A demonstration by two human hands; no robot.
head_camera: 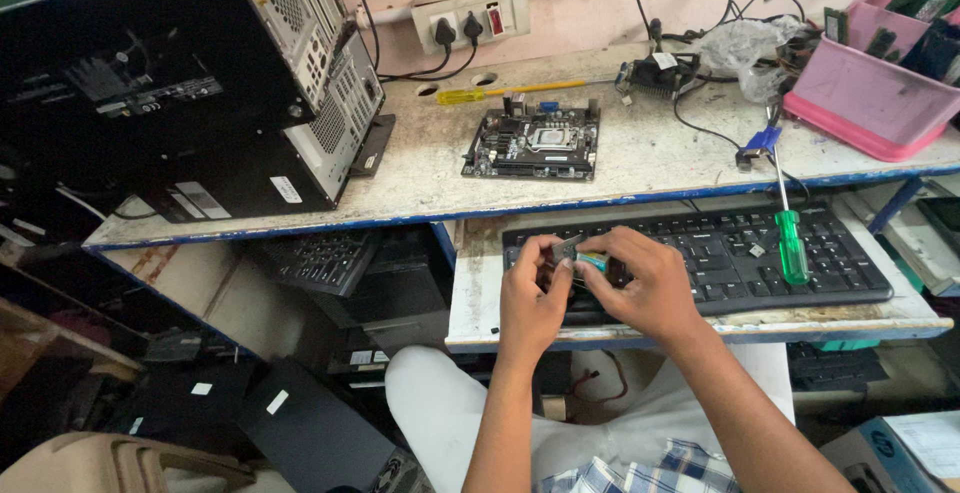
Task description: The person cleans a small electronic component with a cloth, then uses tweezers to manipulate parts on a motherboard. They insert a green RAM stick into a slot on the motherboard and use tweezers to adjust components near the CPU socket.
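Two bare hands meet in front of us, over the near edge of a black computer keyboard (700,253) that lies on a pull-out shelf (480,303) under the counter (640,168). Our left hand (530,298) and our right hand (645,288) both pinch a small flat metallic part with a green edge (578,256), fingers curled tightly around it; we cannot tell exactly what the part is. A screwdriver with a clear green handle (792,245) rests on the right side of the keyboard, well apart from the hands. On the counter above, a dark square motherboard (533,143) lies flat, with a yellow-handled screwdriver (505,91) just behind it. To the left, an open black desktop computer case (180,93) stands tilted. At the far right sits a pink plastic tub (870,88) holding circuit parts, with tangled black cables (700,63) beside it.
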